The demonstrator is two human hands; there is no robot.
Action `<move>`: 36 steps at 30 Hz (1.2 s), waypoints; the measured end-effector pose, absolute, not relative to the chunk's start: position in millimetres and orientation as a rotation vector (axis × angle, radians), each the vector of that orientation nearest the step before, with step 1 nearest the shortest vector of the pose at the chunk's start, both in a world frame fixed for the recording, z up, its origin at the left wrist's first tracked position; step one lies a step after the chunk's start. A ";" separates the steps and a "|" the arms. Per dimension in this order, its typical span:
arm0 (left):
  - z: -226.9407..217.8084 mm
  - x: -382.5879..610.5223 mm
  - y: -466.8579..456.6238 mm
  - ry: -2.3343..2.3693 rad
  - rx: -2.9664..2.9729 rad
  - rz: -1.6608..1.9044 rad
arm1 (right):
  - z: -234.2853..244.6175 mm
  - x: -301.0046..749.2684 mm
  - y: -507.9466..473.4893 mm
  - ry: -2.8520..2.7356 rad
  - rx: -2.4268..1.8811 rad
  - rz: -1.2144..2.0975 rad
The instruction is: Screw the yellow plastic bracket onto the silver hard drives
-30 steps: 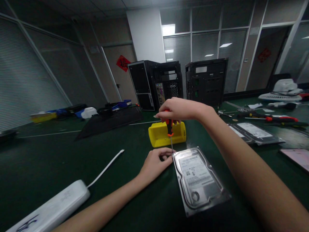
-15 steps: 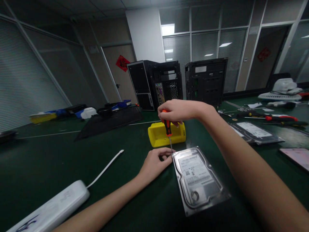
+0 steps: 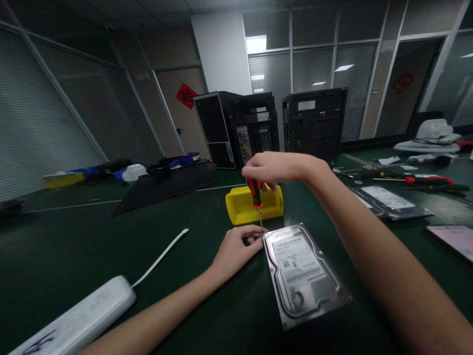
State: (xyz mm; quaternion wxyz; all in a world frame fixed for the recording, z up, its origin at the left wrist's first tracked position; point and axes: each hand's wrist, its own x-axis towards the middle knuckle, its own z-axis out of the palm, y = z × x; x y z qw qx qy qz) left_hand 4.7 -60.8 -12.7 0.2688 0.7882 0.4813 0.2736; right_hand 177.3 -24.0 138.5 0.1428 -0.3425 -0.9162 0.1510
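A silver hard drive with a white label lies face up on the green table, turned slightly askew. My left hand pinches its far left corner between thumb and fingers. From above, my right hand is closed around the top of a red and black screwdriver. The screwdriver stands nearly upright, its shaft reaching down to that same corner; the exact spot under the tip is too small to make out. Right behind the corner sits a yellow plastic tray.
Black computer cases stand at the back. To the right lie more hard drives, pliers and screwdrivers, and a phone-like pink slab. A white power strip with its cable is at lower left, a black mat beyond.
My right hand has turned slightly on the screwdriver handle, its fingers covering more of the handle's top. My left hand and the hard drive stay in place.
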 end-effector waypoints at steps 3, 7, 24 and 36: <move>-14.1 4.6 -60.3 1.295 2.115 0.748 | 138.7 177.8 -23.9 -2.665 -0.947 0.427; -13.1 5.6 -60.4 1.305 2.116 0.742 | 136.5 176.0 -24.2 -2.673 -0.865 0.465; -8.3 7.6 -65.3 1.302 2.110 0.756 | 134.7 175.8 -22.9 -2.671 -0.912 0.325; -13.1 5.8 -61.8 1.294 2.132 0.754 | 134.7 178.7 -21.9 -2.678 -0.955 0.302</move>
